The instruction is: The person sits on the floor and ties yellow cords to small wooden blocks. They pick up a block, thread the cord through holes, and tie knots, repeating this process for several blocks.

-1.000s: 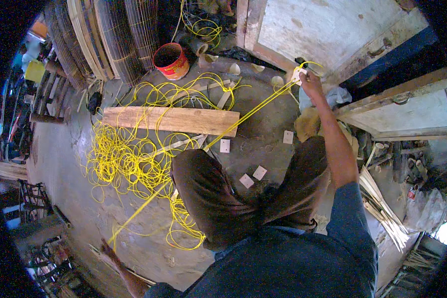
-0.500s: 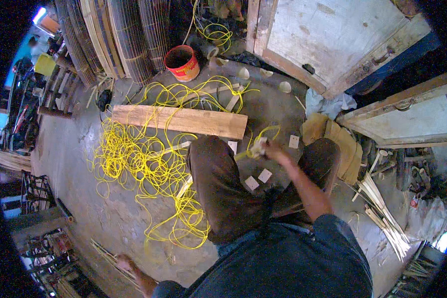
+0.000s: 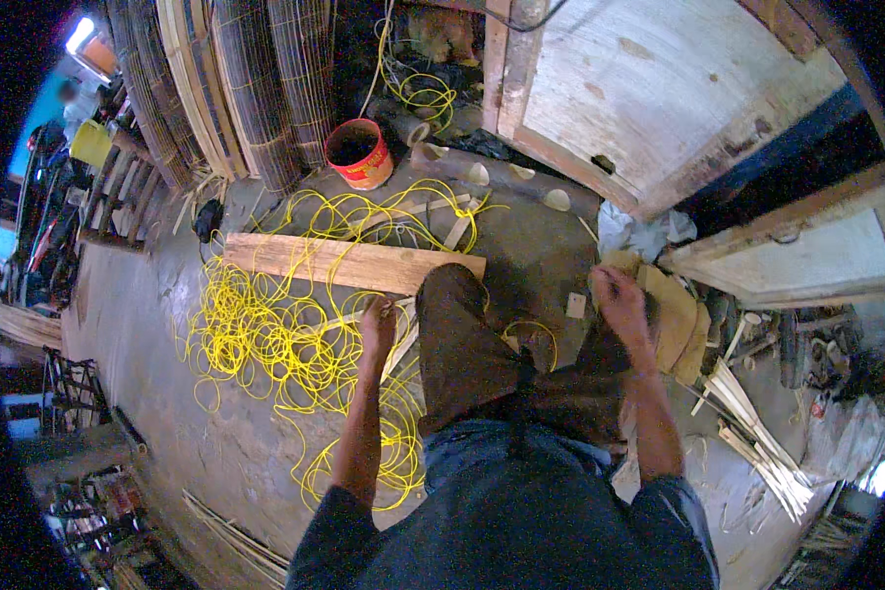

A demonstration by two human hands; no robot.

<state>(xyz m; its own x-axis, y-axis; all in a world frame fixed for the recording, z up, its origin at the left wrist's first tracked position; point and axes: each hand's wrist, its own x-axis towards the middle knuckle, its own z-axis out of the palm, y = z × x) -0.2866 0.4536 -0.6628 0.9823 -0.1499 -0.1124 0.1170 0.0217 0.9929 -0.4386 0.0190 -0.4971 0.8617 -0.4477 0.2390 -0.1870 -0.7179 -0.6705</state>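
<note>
Beside my left knee, my left hand (image 3: 378, 324) is raised with its fingers curled closed, over the edge of a tangle of yellow cord (image 3: 231, 329). Whatever its fingers hold, if anything, is hidden. My right hand (image 3: 621, 295) is closed too, above my right thigh and close to a brown cardboard sheet (image 3: 680, 320); its palm side does not show. Between my legs a loop of yellow cord (image 3: 555, 344) curves over my lap. A small white rectangular plate (image 3: 576, 305) lies on the floor left of my right hand. Ahead of my left knee rests a wooden plank (image 3: 344, 264), crossed by yellow strands.
A red bucket (image 3: 361, 157) stands ahead, near rolled slatted mats (image 3: 256, 88). A pipe with cut holes (image 3: 511, 179) lies in front of leaning white panels (image 3: 659, 98). Pale split strips (image 3: 752, 442) lie at right, thin sticks (image 3: 231, 541) at lower left.
My left hand has come up from the lower left to beside my left knee. My right hand has moved right, away from the pale bundle it held. My legs have shifted, covering some white plates.
</note>
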